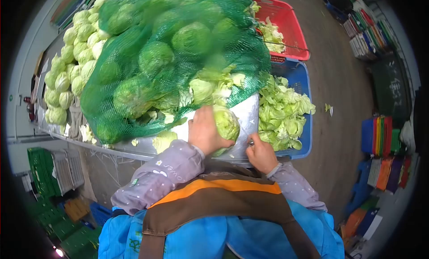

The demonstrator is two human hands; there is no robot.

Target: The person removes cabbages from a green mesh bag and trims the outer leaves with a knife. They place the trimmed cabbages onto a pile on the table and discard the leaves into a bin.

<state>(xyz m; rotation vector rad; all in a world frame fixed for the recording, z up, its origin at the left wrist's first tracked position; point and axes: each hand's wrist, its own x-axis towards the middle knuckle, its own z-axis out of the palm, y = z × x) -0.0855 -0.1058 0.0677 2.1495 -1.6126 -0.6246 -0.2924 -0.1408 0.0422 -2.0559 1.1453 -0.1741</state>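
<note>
A trimmed pale green cabbage (227, 124) rests on the metal table (249, 120) near its front edge. My left hand (206, 131) grips it from the left, thumb across its near side. Just right of the cabbage, my right hand (262, 154) is closed round the handle of what looks like a small knife (251, 143); its thin blade points toward the cabbage and is hard to make out. Beyond my hands, a green mesh net (134, 49) covers several cabbages, with loose leaves (203, 91) lying at its near edge.
Many trimmed cabbages (62, 81) are piled at the left. To the right of the table, a blue crate (306, 134) holds loose leaves, with a red crate (292, 24) behind it. Green crates (44, 172) stand at the lower left; a leaf scrap (329, 109) lies on the floor.
</note>
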